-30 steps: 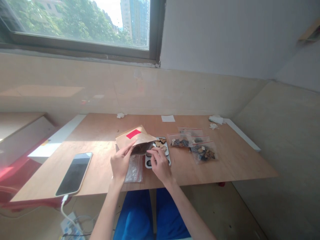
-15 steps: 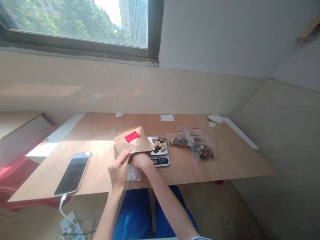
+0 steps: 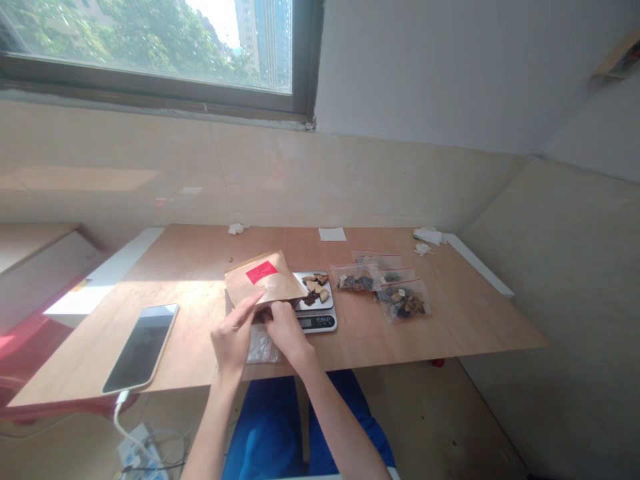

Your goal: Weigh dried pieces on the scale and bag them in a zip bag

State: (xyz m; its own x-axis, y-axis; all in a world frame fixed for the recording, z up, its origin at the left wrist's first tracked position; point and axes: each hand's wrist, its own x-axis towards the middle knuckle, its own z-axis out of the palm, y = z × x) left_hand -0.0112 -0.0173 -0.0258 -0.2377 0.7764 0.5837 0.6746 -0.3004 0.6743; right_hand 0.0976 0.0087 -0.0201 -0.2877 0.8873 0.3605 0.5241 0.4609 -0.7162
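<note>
My left hand (image 3: 234,333) grips the lower left part of a brown paper bag (image 3: 280,283) with a red label (image 3: 261,271). At the bag's near edge is my right hand (image 3: 286,327), its fingers bent and partly hidden under the bag, so what they hold cannot be made out. Just right of the bag, brown and pale dried slices (image 3: 317,288) lie on the plate of a digital kitchen scale (image 3: 325,324). Below my hands, clear plastic zip bags (image 3: 262,348) rest on the table and are partly covered.
Several filled zip bags (image 3: 403,303) lie right of the scale on the wooden table (image 3: 465,320). A phone (image 3: 143,347) with a white charging cable (image 3: 120,403) sits at the left. Along the back are a white paper (image 3: 333,234) and crumpled tissues (image 3: 239,229).
My right hand has drawn back slightly out of the bag's near edge, showing more of its knuckles. The paper bag stays over the scale's left side. The view shifted slightly.
</note>
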